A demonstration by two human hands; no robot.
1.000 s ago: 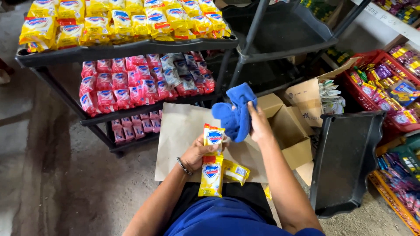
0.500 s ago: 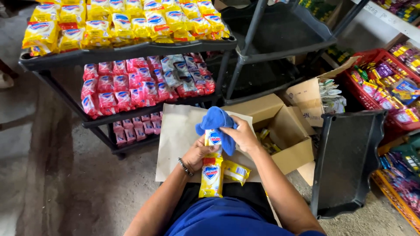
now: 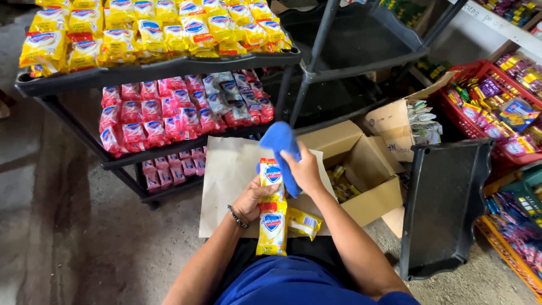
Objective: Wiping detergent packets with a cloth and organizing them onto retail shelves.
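My left hand (image 3: 254, 199) grips a hanging strip of yellow soap packets (image 3: 271, 210) near its top, a dark bracelet on the wrist. My right hand (image 3: 305, 169) holds a blue cloth (image 3: 283, 148) pressed against the top packet of the strip. One loose yellow packet (image 3: 304, 222) lies on my lap beside the strip. A sheet of brown cardboard (image 3: 226, 181) lies flat under my hands.
A black shelf rack (image 3: 152, 70) ahead holds yellow packets on top and red and grey packets (image 3: 169, 110) below. An open cardboard box (image 3: 361, 169) sits right of my hands, a black tray (image 3: 446, 209) leans beside it. Red baskets of goods (image 3: 497, 101) stand at far right.
My right hand has brought the blue cloth down from above the strip onto the top packet. The left hand keeps its hold on the strip.
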